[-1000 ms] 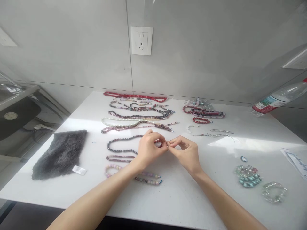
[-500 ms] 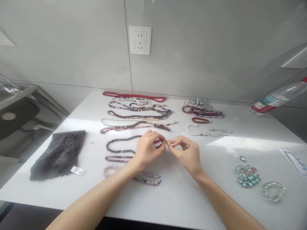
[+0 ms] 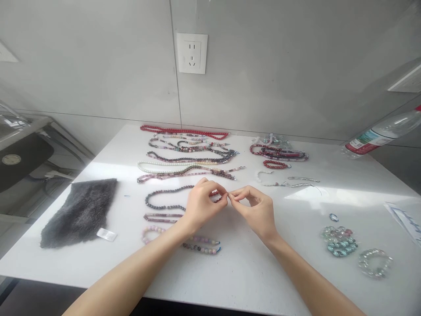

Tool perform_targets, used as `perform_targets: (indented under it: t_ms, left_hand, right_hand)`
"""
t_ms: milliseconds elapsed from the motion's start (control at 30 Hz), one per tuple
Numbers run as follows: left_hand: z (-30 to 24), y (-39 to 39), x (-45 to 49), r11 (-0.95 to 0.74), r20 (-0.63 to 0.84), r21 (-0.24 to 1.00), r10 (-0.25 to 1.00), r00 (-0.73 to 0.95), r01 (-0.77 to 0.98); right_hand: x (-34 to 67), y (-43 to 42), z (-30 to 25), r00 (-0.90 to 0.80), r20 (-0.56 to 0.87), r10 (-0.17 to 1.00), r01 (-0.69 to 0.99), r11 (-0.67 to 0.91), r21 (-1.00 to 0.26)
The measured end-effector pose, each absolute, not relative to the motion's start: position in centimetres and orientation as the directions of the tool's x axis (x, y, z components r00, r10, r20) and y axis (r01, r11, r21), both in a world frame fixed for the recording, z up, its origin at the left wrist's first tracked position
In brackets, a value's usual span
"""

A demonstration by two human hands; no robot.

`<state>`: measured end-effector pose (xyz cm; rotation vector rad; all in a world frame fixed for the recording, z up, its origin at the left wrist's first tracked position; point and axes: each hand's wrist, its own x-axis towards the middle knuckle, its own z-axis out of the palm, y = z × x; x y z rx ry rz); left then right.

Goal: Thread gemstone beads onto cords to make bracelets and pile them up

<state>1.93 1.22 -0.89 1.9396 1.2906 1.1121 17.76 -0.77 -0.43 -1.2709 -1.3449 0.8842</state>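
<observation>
My left hand [image 3: 206,201] and my right hand [image 3: 255,210] meet fingertip to fingertip above the middle of the white table [image 3: 250,272]. Thumb and forefinger of each are pinched together; whatever lies between them is too small to make out. Behind and under my left hand runs a dark bead strand [image 3: 166,191], partly hidden, with a few red beads showing past the fingers. A strand of tube beads [image 3: 161,218] and a pastel bead strand [image 3: 151,231] pass beneath my left wrist and forearm.
Several bead strands [image 3: 194,167] lie in rows toward the wall. More strands [image 3: 279,152] are at the back right, near a plastic bottle [image 3: 370,140]. Bead bracelets [image 3: 342,245] sit at the right. A dark furry cloth [image 3: 82,213] lies at the left.
Both hands keep the same pinched pose in nearly the same place. The view has shifted very slightly; nothing on the table has visibly moved.
</observation>
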Motion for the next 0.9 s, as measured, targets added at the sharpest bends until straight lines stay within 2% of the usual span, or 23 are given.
perform_targets:
  t_ms: [167,333,900]
  left_hand:
    - [-0.93,1.24,1.97,-0.395,0.363,0.776,0.917,0.163,0.492]
    - [-0.89,1.23,2.02,-0.393,0.36,0.782,0.918,0.163,0.483]
    - [-0.93,1.43,2.15,-0.242,0.21,0.907,0.969,0.128,0.346]
  right_hand:
    - [17.68,-0.57,-0.05,0.085,0.116,0.99,0.116,0.105,-0.988]
    - [17.59,-0.52,0.08,0.116,0.094,0.989,0.128,0.079,-0.989]
    - [17.03,-0.96,-0.29,0.135,0.195,0.971,0.221,0.162,-0.962]
